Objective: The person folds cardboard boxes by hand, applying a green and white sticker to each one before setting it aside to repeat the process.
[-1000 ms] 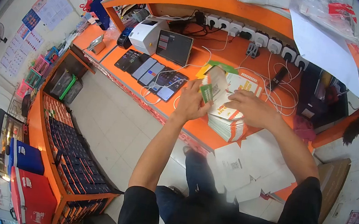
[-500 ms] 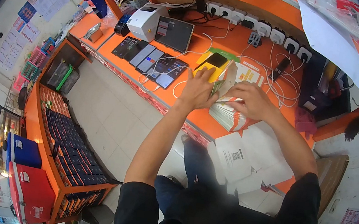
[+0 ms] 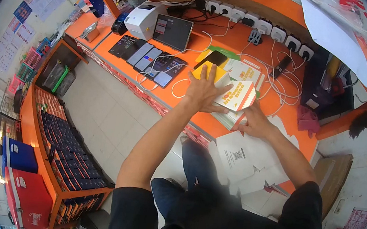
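Observation:
On the orange counter lies a thick stack of white, orange and yellow printed cards (image 3: 237, 95), their layered edges showing at the front. My left hand (image 3: 206, 89) has its fingers spread, reaching over a yellow block (image 3: 215, 73) and the left edge of the stack. Around the stack's right side, my right hand (image 3: 255, 120) grips, its thumb near the front corner; some fingertips are hidden. Another printed sheet (image 3: 247, 72) of like design lies just behind. A dark phone (image 3: 215, 58) rests beyond the yellow block.
Several phones (image 3: 147, 58) with cables lie to the left, near a tablet (image 3: 172, 33) and a white printer (image 3: 145, 20). White cables (image 3: 288, 95) loop at the right. Chargers (image 3: 264, 26) line the back. Large white papers (image 3: 242, 157) lie at the front edge.
The cards that my right hand was lifting and fanning now lie flatter. That hand has moved down to the stack's right side, while my left fingers have spread wider. The view has shifted slightly.

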### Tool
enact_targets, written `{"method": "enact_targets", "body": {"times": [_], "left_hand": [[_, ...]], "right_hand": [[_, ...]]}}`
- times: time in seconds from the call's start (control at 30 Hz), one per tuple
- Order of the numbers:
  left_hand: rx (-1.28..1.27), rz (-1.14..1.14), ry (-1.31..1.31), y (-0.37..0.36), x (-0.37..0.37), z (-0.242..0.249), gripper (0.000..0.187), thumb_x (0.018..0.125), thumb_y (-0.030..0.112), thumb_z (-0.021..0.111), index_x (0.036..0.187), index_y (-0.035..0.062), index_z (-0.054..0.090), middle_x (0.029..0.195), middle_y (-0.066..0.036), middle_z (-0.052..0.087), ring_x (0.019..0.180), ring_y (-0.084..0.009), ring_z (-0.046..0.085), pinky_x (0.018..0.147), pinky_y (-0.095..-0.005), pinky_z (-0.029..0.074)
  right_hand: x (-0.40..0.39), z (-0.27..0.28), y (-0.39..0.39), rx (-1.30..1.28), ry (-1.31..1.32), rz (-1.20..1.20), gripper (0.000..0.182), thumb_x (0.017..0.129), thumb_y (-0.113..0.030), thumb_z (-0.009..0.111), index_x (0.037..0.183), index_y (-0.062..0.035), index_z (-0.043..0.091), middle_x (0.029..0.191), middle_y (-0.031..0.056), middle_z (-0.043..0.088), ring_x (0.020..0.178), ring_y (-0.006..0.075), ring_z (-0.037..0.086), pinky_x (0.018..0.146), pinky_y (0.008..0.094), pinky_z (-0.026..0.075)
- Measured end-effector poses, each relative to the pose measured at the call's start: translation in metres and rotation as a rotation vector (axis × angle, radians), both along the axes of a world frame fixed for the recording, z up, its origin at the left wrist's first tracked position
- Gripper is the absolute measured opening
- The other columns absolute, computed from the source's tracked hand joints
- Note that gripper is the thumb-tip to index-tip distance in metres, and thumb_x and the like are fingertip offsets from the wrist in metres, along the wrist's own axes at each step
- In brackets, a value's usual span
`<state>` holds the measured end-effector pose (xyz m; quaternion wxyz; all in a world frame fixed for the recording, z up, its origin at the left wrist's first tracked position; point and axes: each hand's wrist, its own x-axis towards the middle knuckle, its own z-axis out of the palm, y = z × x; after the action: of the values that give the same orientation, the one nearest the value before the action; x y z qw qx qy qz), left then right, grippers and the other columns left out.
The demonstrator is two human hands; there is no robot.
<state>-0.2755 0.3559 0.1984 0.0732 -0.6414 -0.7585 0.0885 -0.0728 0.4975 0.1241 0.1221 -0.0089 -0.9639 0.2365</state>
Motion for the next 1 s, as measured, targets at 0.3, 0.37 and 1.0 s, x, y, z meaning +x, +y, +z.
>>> {"method": "enact_targets", "body": {"times": [0.3,0.37,1.0], "left_hand": [[-0.124,0.042,0.002,0.003,0.001,0.002,0.095,0.066,0.087,0.057,0.149,0.0461,0.036,0.16,-0.026,0.015,0.145,-0.0512,0.018,0.101,-0.0768,0.031],[-0.1,0.047,0.0,0.003,0.001,0.0,0.095,0.067,0.087,0.057,0.149,0.0461,0.035,0.16,-0.026,0.013,0.145,-0.0511,0.018,0.101,-0.0768,0.03],[0.529,0.109,-0.501,-0.006,-0.026,-0.043,0.069,0.087,0.052,0.061,0.146,0.019,0.048,0.149,-0.01,0.046,0.138,-0.0298,0.041,0.098,-0.0611,0.04]], "right_hand": [[-0.02,0.092,0.019,-0.247,0.552,-0.548,0.023,0.096,-0.016,0.053,0.09,0.0035,0.065,0.086,0.0205,0.067,0.078,0.0359,0.066,0.069,0.0416,0.05],[-0.062,0.103,0.014,-0.085,0.422,-0.491,0.028,0.096,-0.018,0.055,0.094,0.0071,0.065,0.092,0.0244,0.068,0.085,0.0364,0.068,0.074,0.0428,0.053],[-0.084,0.025,-0.01,0.032,-0.017,-0.543,0.04,0.093,-0.031,0.065,0.12,-0.0025,0.055,0.121,0.0223,0.057,0.111,0.04,0.058,0.09,0.049,0.049]]}}
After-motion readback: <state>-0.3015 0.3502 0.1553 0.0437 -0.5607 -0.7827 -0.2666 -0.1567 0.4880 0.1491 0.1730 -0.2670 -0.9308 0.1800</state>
